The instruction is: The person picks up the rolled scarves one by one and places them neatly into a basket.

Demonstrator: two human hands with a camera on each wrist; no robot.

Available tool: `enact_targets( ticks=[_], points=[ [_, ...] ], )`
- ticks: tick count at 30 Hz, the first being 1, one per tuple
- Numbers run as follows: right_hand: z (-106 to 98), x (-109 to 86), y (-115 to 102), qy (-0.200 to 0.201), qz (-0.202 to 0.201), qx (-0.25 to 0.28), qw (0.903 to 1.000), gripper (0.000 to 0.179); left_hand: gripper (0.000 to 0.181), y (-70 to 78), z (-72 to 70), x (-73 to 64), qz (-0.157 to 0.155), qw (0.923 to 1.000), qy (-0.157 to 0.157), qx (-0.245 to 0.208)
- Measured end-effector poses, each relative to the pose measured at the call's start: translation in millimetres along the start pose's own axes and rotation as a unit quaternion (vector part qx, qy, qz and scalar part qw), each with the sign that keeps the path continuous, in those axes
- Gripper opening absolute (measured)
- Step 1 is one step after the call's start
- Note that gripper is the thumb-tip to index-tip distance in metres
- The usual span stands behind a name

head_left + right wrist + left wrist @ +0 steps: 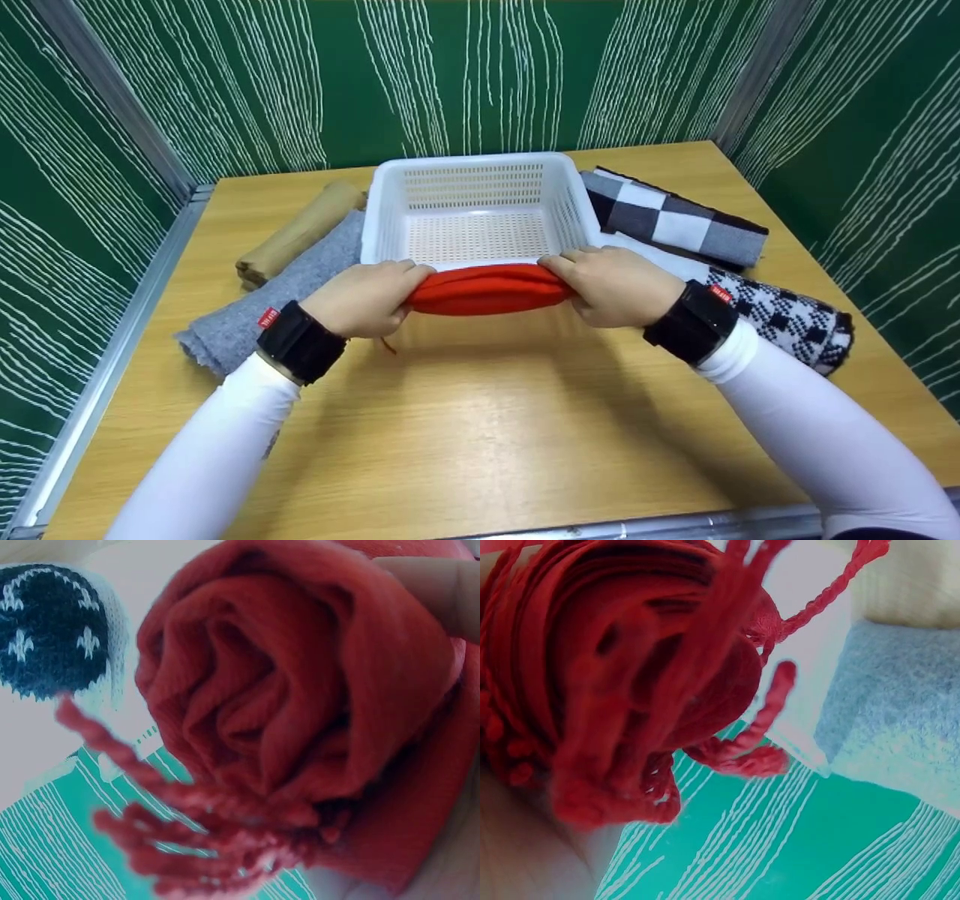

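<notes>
Both hands hold a rolled red scarf level in front of the white plastic basket, overlapping its near rim in the head view. My left hand grips the left end, fingers over the top. On the right end, my right hand has the same grip. Twisted red fringe dangles from the spiral end in the left wrist view. The right wrist view shows the roll's other coiled end, with fringe below it. Inside the basket, the slotted floor shows bare.
Left of the basket lie a rolled tan cloth and a rolled grey felt-like cloth. To its right are a checked black, white and grey roll and a black-and-white patterned knit roll. Green walls enclose the wooden table.
</notes>
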State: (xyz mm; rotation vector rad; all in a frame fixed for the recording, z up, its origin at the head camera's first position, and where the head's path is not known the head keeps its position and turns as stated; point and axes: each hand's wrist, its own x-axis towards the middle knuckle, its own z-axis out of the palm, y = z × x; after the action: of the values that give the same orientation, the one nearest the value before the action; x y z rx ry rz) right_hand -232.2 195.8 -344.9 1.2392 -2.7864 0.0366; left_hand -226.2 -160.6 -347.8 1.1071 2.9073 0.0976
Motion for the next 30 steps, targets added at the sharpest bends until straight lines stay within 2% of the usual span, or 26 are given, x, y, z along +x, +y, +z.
enact_targets(
  ticks=[16,23,30],
  points=[
    [-11.1,0.7,1.9,0.010,-0.009,-0.008,0.9999,0.055,0.034,1.5,-13.5,1.1,-0.005,1.0000,0.003,0.007],
    [-15.4,0.8,3.1,-0.003,-0.003,-0.015,0.9999,0.064,0.035,1.5,-16.9,2.3,-0.005,0.9997,0.007,0.022],
    [-19.0,3.1,4.8,-0.013,0.003,-0.011,0.9999,0.065,0.033,1.7,-20.2,4.4,-0.015,0.9997,0.004,0.020]
  ],
)
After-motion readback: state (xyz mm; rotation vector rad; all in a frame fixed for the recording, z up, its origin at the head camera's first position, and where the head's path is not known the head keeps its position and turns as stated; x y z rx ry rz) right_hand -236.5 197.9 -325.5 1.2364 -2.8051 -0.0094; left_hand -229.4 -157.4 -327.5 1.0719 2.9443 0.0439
